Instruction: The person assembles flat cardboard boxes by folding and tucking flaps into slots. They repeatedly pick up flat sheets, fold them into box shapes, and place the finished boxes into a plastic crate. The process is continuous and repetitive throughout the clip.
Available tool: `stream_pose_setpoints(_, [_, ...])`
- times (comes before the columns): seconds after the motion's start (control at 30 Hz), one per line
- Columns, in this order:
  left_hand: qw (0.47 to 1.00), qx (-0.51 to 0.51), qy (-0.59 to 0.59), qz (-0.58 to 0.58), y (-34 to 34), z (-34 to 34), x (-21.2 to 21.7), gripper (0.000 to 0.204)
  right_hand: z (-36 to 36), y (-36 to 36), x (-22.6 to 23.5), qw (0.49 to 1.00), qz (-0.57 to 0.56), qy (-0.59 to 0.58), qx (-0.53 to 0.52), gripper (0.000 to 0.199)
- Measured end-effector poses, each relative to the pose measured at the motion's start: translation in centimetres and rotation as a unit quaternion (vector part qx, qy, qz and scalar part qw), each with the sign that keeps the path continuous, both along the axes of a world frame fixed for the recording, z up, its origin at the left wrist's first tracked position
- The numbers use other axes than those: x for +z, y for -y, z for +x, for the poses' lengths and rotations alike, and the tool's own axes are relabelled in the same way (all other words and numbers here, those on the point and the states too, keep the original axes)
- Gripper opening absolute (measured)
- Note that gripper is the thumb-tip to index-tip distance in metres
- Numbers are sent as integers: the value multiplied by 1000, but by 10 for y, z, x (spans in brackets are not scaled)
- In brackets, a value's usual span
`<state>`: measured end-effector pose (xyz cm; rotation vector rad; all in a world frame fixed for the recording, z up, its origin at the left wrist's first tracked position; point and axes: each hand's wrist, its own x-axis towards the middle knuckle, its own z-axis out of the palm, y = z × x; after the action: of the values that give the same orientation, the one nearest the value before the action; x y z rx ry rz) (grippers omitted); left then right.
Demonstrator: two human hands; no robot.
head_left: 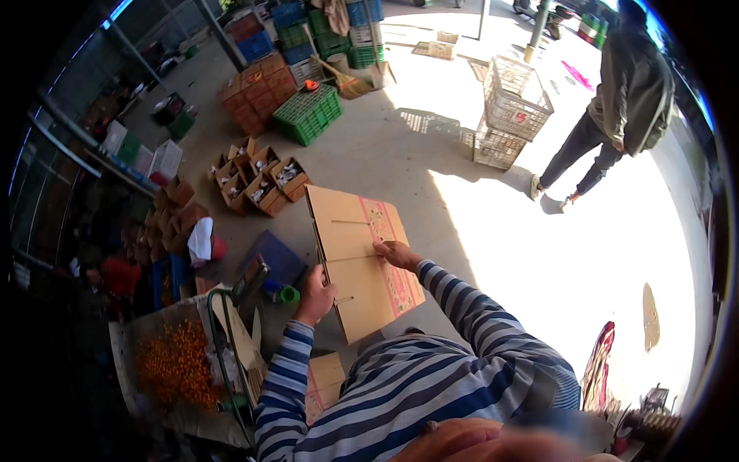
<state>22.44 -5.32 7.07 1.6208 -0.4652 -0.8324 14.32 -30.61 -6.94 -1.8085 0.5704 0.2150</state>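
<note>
Cardboard (356,269) in left grip (314,297) and right grip (399,255) extends forward past both.

And here's the tan folded carton with a pink printed band (350,240), plain cardboard, matt and smooth between its creases. Around it come striped blue, white and grey sleeves (479,314), soft cloth with a dull finish. Look further: the green slatted crate (306,117) is hard plastic, and the off-white latticed crates (517,98) look like plastic too. Brown open boxes (269,199) show dry, matt cardboard. The broom's yellowish head (352,86) looks rough and strawy, and beneath runs grey, matt, concrete-looking floor (400,165).
</note>
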Motion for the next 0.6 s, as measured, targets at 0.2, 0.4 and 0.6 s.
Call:
stream_pose_setpoints(0.2, [950,-169,233,121,28,69,-98,51,126,-28,43,992,-102,49,-61,70])
stream_pose_setpoints(0.4, [921,-241,289,106,29,98,-154,65,133,-32,-57,979,-162,-18,-126,66])
stream_pose_setpoints(0.6, [945,-277,148,95,40,105,-210,60,99,-27,-85,964,40,-57,-257,45])
